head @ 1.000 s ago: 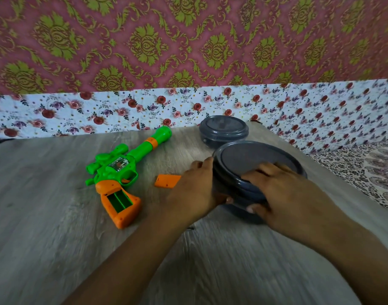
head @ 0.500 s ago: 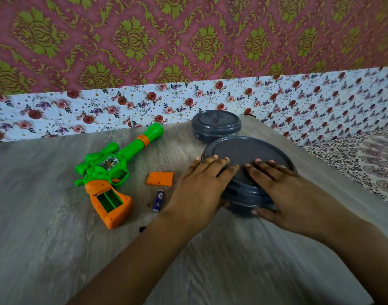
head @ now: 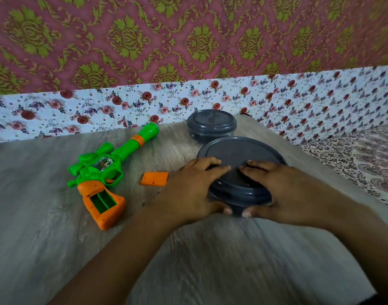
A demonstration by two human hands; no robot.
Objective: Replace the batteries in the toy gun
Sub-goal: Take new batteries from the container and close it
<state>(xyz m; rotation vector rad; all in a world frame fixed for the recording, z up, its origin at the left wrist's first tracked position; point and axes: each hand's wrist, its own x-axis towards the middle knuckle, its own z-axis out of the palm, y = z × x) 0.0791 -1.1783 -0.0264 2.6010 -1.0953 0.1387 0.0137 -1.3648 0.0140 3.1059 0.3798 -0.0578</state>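
Both hands are on the big grey container (head: 243, 170), at approx 2 o'clock from frame centre on the bench (head: 45, 238). Left hand (head: 188, 192): fingers (head: 213, 168) spread flat over the lid's left part, thumb pressed against the near side wall w/ its nail showing. Right hand (head: 274, 190): same pose mirrored, fingers on the lid's right part, thumb at the near wall just beside the left thumb. So each hand clamps lid + wall between fingers and thumb; lid is seated on the tub.

Smaller grey container (head: 210, 125), lid on, sits at 12 o'clock of the big one, just beside it, near the bench's far edge.

Toy gun (head: 105, 170) lies flat at 9 o'clock of the hands, well apart: green barrel toward 1 o'clock, orange grip toward 5 o'clock. Grip's battery bay is open, green inside, no cells seen in it. Orange battery cover (head: 154, 178) lies loose btw gun and left hand, touching neither.
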